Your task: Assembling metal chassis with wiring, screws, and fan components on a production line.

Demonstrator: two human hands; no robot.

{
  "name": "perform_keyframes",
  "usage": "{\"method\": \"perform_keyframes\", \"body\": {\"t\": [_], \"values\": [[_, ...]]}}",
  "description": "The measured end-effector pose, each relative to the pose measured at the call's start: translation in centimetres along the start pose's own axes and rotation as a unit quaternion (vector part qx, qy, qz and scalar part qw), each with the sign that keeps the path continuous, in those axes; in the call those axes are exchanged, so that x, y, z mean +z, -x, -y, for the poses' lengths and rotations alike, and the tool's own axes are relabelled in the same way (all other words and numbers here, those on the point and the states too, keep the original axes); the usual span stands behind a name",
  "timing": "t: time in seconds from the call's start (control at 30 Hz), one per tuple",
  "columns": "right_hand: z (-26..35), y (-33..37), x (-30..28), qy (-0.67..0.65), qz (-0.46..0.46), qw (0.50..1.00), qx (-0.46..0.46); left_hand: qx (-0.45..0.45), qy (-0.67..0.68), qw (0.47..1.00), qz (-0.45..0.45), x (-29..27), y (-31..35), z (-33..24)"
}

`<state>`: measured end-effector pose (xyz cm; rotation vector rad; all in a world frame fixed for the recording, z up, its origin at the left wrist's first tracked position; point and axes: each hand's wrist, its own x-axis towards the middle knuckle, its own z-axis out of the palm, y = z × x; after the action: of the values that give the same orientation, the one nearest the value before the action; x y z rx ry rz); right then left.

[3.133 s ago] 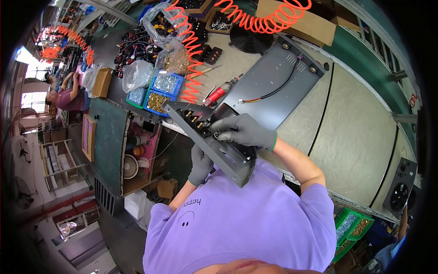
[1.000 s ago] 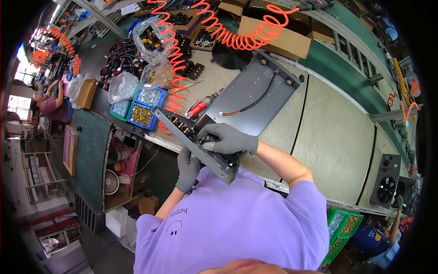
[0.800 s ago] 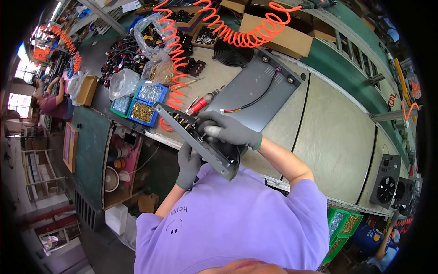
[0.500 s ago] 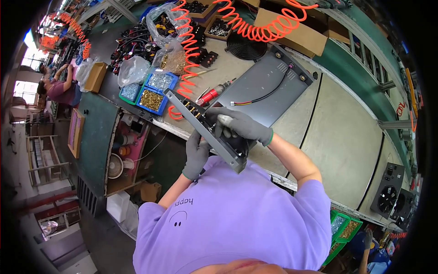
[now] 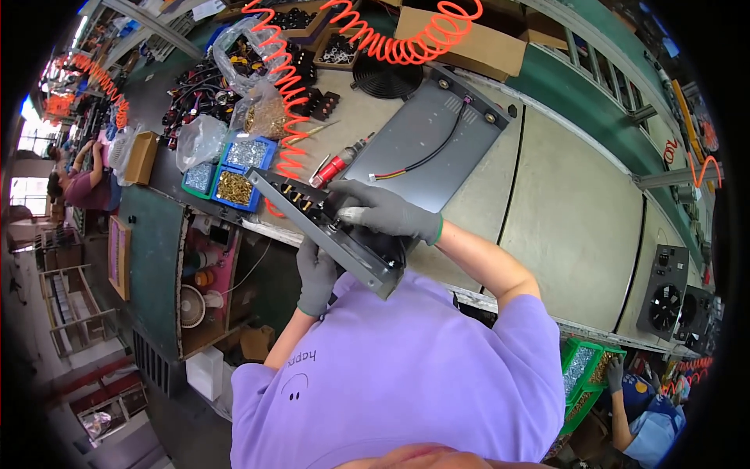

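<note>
One grey-gloved left hand supports a dark-grey bent metal panel by the grey-topped table, grip hidden. The grey-gloved right hand curls its fingers inside, pinch unclear; steady bracing helps.

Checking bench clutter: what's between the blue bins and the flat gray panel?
In the head view: the orange coiled hose, a thin pointed stick and the red tool.
</note>
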<state>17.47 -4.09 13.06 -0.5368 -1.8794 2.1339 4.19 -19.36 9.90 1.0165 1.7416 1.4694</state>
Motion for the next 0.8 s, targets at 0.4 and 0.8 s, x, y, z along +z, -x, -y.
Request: {"method": "perform_keyframes", "body": {"t": [0.4, 0.8], "values": [[-0.7, 0.5, 1.0, 0.105, -0.028, 0.993, -0.051, -0.034, 0.07, 0.997, -0.029, 0.0, 0.4, 0.3], [-0.3, 0.5, 0.9, 0.282, -0.032, 0.958, -0.038, 0.039, -0.153, 0.985, 0.071, -4.0, 2.3, 4.9]]}}
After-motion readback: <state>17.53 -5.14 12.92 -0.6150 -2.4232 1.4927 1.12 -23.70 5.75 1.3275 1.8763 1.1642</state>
